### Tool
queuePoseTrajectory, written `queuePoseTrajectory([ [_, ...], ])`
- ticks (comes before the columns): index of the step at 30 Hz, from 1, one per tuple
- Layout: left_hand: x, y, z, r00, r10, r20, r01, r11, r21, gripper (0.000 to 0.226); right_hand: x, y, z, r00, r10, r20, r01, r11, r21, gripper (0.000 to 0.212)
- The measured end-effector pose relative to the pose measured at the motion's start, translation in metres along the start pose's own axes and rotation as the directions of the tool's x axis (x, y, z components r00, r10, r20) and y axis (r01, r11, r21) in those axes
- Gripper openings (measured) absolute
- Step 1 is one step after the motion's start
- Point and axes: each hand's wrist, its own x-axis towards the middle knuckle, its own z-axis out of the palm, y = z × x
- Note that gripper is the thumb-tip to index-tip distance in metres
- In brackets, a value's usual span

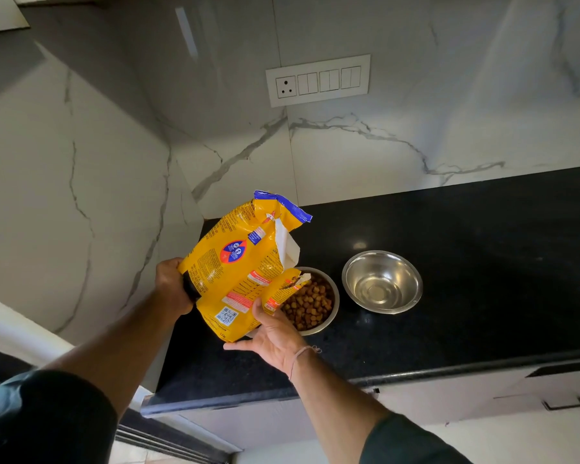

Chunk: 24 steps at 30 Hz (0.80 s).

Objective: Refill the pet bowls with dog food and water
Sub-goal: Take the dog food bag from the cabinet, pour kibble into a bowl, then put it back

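Observation:
A yellow dog food bag (238, 262) with a blue torn top hangs tilted over the left end of the black counter (449, 296). My left hand (171, 286) grips the bag's left bottom corner. Under the bag's lower right side lies my right hand (272, 333), fingers spread against it, supporting it. Partly behind the bag stands a steel bowl (332, 289) holding brown kibble (310, 304). To its right a second steel bowl (382, 281) stands with no kibble in it; I cannot tell if it holds water.
Marble-look walls close the counter on the left and back. A white switch and socket panel (317, 80) is on the back wall. The counter's front edge (416, 373) runs below my right wrist, with white cabinet fronts (482, 400) beneath.

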Motion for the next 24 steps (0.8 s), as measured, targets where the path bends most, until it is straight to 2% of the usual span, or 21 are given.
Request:
queuePoseTrajectory([
  [4, -0.0037, 0.0007, 0.0011, 1.000, -0.008, -0.004, 0.008, 1.000, 0.014, 0.054, 0.0005, 0.0009, 0.0005, 1.000, -0.001, -0.015, 0.001, 1.000, 0.011, 0.070],
  [10, -0.0042, 0.0016, 0.0021, 1.000, -0.004, -0.001, 0.004, 1.000, 0.023, 0.041, 0.0008, -0.0004, 0.0015, 1.000, -0.009, -0.006, 0.009, 1.000, -0.009, 0.081],
  [12, -0.0036, 0.0008, 0.0007, 1.000, 0.001, -0.010, 0.000, 1.000, 0.030, 0.039, 0.0010, -0.0009, 0.0016, 1.000, -0.005, -0.010, 0.004, 1.000, -0.026, 0.078],
  [17, -0.0019, -0.0012, -0.0007, 1.000, 0.009, -0.018, -0.008, 0.999, 0.037, 0.050, 0.0033, 0.0008, -0.0009, 0.999, -0.002, -0.032, 0.001, 1.000, -0.028, 0.066],
  [22, -0.0030, -0.0005, -0.0022, 0.999, 0.021, -0.025, -0.019, 0.999, 0.046, 0.044, 0.0030, 0.0002, -0.0007, 1.000, 0.003, -0.024, -0.003, 1.000, -0.010, 0.076],
  [24, -0.0016, -0.0023, -0.0039, 1.000, 0.010, -0.017, -0.010, 0.999, 0.033, 0.050, 0.0033, 0.0001, -0.0006, 1.000, 0.005, -0.026, -0.006, 1.000, -0.021, 0.075],
])
